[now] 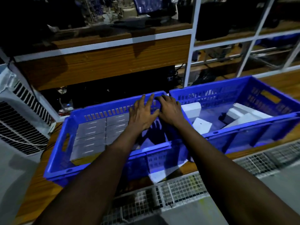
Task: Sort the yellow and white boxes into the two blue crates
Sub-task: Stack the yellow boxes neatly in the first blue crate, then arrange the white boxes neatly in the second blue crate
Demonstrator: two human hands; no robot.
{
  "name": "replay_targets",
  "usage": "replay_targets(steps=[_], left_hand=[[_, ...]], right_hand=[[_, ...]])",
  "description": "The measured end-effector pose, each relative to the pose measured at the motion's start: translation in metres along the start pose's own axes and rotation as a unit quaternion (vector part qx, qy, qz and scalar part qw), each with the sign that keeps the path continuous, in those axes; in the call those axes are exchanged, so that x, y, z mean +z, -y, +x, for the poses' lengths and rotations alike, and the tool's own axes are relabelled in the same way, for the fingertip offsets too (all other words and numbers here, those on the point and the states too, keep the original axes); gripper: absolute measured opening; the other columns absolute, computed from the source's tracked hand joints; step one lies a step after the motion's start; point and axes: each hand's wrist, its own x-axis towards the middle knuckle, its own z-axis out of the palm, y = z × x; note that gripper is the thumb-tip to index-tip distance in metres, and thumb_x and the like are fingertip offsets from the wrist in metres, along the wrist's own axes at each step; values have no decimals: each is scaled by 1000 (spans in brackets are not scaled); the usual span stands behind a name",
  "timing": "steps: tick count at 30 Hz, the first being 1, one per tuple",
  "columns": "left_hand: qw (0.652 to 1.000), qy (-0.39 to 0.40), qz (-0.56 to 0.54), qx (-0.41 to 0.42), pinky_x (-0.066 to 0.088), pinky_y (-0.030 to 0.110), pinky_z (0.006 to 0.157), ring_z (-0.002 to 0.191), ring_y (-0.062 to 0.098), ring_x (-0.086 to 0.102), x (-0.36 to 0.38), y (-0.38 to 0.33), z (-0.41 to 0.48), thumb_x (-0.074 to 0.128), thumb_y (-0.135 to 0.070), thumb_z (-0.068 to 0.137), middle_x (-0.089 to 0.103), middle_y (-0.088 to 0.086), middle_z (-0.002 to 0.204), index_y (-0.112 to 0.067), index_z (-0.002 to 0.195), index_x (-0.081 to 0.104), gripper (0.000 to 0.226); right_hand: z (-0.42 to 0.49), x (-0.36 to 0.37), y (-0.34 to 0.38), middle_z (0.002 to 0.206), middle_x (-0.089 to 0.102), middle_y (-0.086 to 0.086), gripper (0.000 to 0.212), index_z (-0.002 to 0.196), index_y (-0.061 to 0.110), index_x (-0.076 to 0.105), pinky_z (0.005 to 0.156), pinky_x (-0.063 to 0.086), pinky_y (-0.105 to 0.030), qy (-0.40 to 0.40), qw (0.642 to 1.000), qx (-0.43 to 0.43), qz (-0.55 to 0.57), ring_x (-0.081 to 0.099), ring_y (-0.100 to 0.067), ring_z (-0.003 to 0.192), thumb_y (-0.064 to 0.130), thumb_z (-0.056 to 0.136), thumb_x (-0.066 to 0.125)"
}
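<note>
- The slotted blue plastic crate on the left (55, 159) sits on a brown wooden counter (39, 184). It is the reference point for everything below.
- Flat rectangular boxes (90, 137) lie inside this crate in tidy rows, filling its left and middle part. They look grey in the dim light, and a yellowish edge shows on the nearest one.
- The left hand (142, 111) hovers over the crate's far right part. It is released, with straight, spread fingers reaching to the far wall, and it holds nothing.
- The right hand (168, 109) is just beside the left hand at the crate's far right corner, with its fingers bent down at the rim. I cannot tell whether it grasps the rim.
- A second blue plastic crate (243, 137) stands against the first crate's right side, and white cardboard boxes (202, 125) lie jumbled inside it.
- A white appliance with a slatted grille (16, 120) stands to the left of the first crate.
</note>
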Motion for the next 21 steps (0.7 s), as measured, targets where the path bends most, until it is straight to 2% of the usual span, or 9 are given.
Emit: replay_targets(steps=[7, 11, 15, 21], left_hand=[[1000, -15, -16, 16, 28, 57, 109, 142, 32, 25, 17, -82, 28, 46, -57, 92, 22, 7, 159, -34, 152, 19, 70], [999, -9, -29, 25, 30, 52, 108, 138, 33, 30, 34, -118, 43, 48, -53, 92, 26, 5, 156, -31, 152, 23, 69], [995, 34, -84, 33, 31, 49, 111, 138, 37, 29, 51, -142, 61, 56, -45, 91, 24, 10, 156, -23, 153, 20, 76], [992, 107, -46, 39, 34, 50, 107, 140, 36, 25, 75, -168, 79, 56, -46, 90, 20, 10, 157, -22, 154, 13, 80]], right_hand=[[-1, -41, -82, 148, 41, -9, 57, 144, 21, 41, 101, 40, -51, 18, 999, 30, 38, 40, -35, 131, 31, 90, 56], [-3, -48, -121, 144, 45, -10, 54, 142, 22, 42, 98, 42, -50, 21, 997, 52, 49, 43, -35, 129, 37, 92, 56], [-1, -48, -156, 142, 46, -10, 55, 141, 22, 42, 97, 43, -48, 47, 995, 80, 44, 43, -36, 128, 42, 92, 56], [7, -35, -201, 137, 53, -14, 58, 139, 16, 45, 96, 47, -45, 112, 979, 140, 94, 51, -34, 123, 41, 89, 62]])
